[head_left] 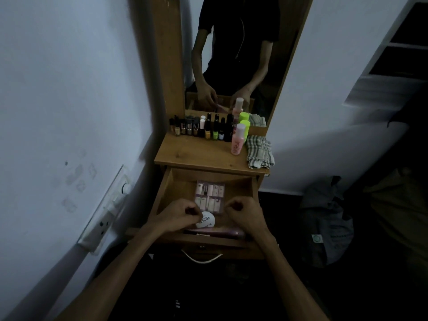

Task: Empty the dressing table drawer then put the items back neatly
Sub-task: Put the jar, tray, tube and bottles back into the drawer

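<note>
Drawer (162, 193): pulled open, lower centre of the frame, under the desk top; light handle hangs on its front, below the hands.
Press-on nail pack (210, 196): clear flat pack lying on the drawer floor, centre-back, between and just above the two hands.
White round tub (206, 220): lid reads "NAIL POLISH"; sits in the drawer near its front, partly covered by the left hand.
Pink tube-like item (222, 233): lies lengthwise along the drawer's front wall, below the tub; exact kind cannot be told in the dim light.
Left hand (176, 216): left of centre, over the drawer's left front; fingers curled in with tips pressed together at the tub's upper edge. Whether they pinch the tub or something small, cannot tell.
Right hand (243, 214): right of centre, over the drawer's right front; fingers curled into a loose fist, nothing seen in them, though the palm side is hidden.
Desk (199, 156): wooden top in the middle of the frame, above the drawer.
Nail polish bottles (201, 128): a row standing upright along the back of the desk, at the mirror's foot.
Pink bottle (238, 139): upright, right of the row, with a green-capped bottle (245, 125) just behind.
Checked cloth (259, 151): folded at the desk's right edge.
Mirror (231, 54): upper centre; reflects the person's arms and dark top.
Switchboard (104, 212): on the wall, left of the frame.
</note>
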### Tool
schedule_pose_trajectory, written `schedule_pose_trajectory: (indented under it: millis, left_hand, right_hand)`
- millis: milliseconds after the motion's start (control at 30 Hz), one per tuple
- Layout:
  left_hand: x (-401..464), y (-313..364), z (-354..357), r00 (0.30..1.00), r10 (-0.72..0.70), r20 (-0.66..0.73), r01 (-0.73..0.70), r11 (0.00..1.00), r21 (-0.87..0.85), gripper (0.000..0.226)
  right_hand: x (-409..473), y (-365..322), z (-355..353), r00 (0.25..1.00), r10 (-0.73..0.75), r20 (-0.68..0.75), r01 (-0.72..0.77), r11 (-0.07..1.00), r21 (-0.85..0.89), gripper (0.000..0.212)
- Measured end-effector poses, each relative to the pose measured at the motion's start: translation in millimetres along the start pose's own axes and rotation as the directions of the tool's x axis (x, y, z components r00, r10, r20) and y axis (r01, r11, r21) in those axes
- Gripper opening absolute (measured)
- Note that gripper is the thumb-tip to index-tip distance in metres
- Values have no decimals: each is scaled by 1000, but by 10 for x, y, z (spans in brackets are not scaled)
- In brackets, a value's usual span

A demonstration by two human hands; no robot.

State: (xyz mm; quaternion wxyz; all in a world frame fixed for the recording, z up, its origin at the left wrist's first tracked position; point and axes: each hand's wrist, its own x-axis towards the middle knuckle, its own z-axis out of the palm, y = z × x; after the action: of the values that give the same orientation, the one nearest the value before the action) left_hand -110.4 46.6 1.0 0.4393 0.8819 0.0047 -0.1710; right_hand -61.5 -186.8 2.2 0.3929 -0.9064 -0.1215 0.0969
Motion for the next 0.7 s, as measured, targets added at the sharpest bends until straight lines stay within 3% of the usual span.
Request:
schedule_pose_trajectory:
  millis: [167,300,467,567,700]
  left_hand:
    - [220,465,-18,972,115,-206,-108,993,47,8]
    - [544,912,-108,899,166,-406,-150,986,72,14]
    - [941,1359,-201,810,168,-563,-200,980,4,31]
    - [1188,1453,-241,754,188,-630,-156,982,106,44]
    - [1403,1549,-252,694,182,-697,-98,982,159,59]
  right_hand:
    - [232,-202,-187,967,28,-254,-2,995,103,8]
    - [516,-384,-394,910,13,-414,65,983,174,10]
    - [910,-519,-598,875,57,-481,62,972,228,17]
    - [1059,-588,-716,861,67,-504,46,977,208,30]
    - [1241,-619,-873,821,103,-562,11,981,196,21]
